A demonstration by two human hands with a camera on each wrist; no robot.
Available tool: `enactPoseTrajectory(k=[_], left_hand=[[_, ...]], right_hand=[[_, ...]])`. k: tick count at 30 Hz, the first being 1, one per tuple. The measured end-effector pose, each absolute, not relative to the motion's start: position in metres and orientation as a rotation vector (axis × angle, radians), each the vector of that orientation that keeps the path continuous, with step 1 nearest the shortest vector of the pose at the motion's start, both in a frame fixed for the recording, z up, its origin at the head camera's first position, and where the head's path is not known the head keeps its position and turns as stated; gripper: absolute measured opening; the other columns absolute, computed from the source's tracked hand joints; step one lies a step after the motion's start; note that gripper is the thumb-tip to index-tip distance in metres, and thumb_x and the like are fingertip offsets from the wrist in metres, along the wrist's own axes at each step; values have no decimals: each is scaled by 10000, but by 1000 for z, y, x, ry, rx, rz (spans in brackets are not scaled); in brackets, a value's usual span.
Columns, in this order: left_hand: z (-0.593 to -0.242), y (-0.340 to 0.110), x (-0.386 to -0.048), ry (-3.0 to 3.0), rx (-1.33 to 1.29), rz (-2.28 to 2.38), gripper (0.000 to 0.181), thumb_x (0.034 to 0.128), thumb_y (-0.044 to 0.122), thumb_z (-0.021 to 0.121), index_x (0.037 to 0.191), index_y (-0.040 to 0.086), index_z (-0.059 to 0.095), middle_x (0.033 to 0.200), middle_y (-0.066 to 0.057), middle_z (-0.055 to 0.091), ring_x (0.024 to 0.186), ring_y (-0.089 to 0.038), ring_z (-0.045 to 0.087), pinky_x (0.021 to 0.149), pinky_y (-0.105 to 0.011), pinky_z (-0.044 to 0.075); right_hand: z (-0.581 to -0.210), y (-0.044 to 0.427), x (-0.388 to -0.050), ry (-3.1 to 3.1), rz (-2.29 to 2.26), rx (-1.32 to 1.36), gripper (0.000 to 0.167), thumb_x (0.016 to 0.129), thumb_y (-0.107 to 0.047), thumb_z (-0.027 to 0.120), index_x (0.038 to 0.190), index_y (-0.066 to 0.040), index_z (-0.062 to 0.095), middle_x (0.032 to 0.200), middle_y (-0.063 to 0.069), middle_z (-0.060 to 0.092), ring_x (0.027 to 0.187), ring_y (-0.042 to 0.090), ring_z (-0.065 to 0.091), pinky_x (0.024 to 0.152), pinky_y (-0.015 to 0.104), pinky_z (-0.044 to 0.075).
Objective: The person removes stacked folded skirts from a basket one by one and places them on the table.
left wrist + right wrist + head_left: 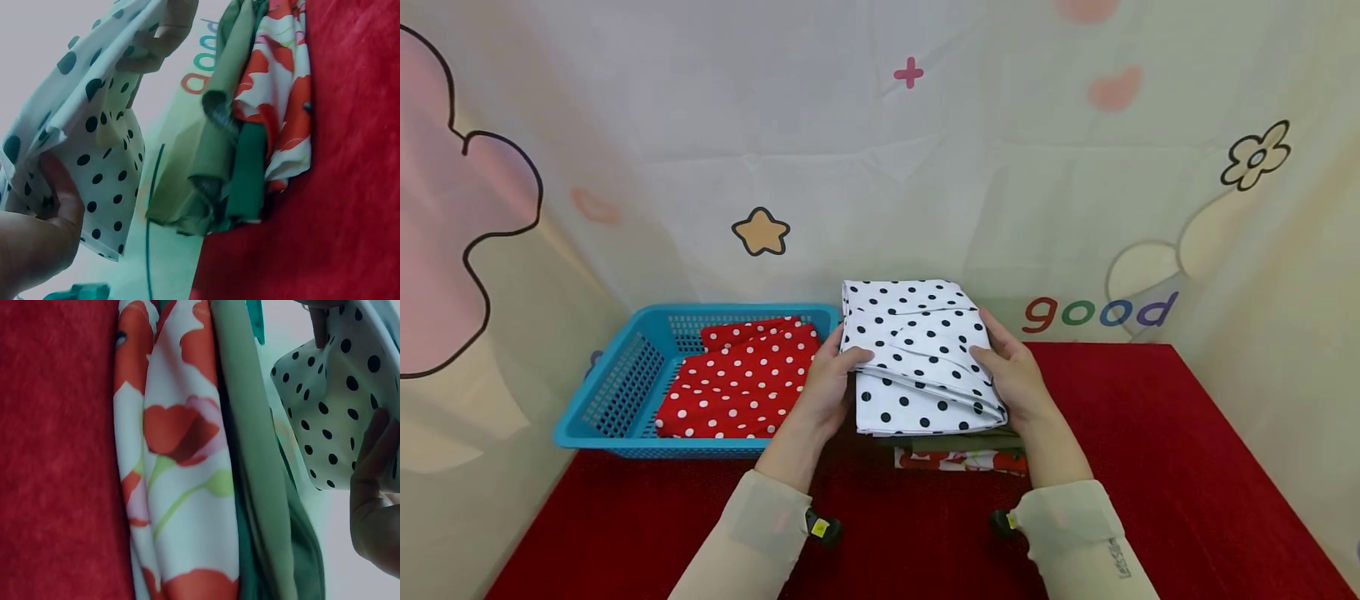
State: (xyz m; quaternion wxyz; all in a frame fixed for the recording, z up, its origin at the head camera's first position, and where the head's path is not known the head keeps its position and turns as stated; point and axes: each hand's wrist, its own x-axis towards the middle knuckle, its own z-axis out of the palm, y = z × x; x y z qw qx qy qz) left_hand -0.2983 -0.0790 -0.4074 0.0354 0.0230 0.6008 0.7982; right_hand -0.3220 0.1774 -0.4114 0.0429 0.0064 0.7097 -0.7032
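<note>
Both hands hold a folded white cloth with black polka dots [917,358] above a stack of folded fabric. My left hand [830,379] grips its left edge, thumb on top and fingers underneath. On the opposite edge my right hand [1018,379] has the same hold. Under the dotted cloth lie an olive green folded cloth [215,131] and a white cloth with red flowers [187,444], with a darker green fold [248,169] between them. In both wrist views the dotted cloth is clearly raised off the stack.
Left of the hands stands a blue plastic basket [617,446] with a red cloth with white dots [745,383] inside. Everything rests on a dark red table covering [1150,467]. A printed white curtain [880,167] hangs behind.
</note>
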Motion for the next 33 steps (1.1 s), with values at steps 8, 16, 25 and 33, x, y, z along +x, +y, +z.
enactPoseTrajectory(k=[8, 16, 25, 33], left_hand=[[-418, -57, -307, 1805, 115, 2476, 726, 989, 49, 613, 1631, 200, 310, 1566, -58, 508, 1405, -250, 543, 1113, -307, 496], [-423, -40, -313, 1815, 56, 2468, 745, 993, 28, 623, 1641, 224, 312, 1590, -62, 490, 1439, -261, 515, 1162, -388, 453], [-441, -31, -313, 1801, 39, 2391, 758, 986, 11, 604, 1628, 309, 332, 1561, -54, 524, 1369, -244, 576, 1134, -388, 494], [-454, -31, -315, 1834, -76, 2284, 764, 985, 15, 569, 1644, 283, 290, 1492, -101, 571, 1202, -255, 670, 966, -459, 596]], right_hand=[[-422, 194, -320, 2186, -2160, 157, 609, 1071, -167, 540, 1617, -353, 346, 1714, -81, 272, 1574, 106, 260, 1291, 335, 256], [-432, 207, -317, 2161, -2189, 273, 592, 1076, -212, 536, 1611, -382, 347, 1720, -70, 260, 1573, 137, 264, 1289, 340, 264], [-446, 218, -312, 2165, -2148, 302, 642, 1068, -217, 553, 1633, -372, 290, 1723, -69, 244, 1553, 144, 293, 1278, 346, 291], [-448, 220, -316, 2341, -1934, 269, 688, 1049, -182, 556, 1659, -281, 252, 1726, 17, 247, 1495, 218, 357, 1057, 198, 482]])
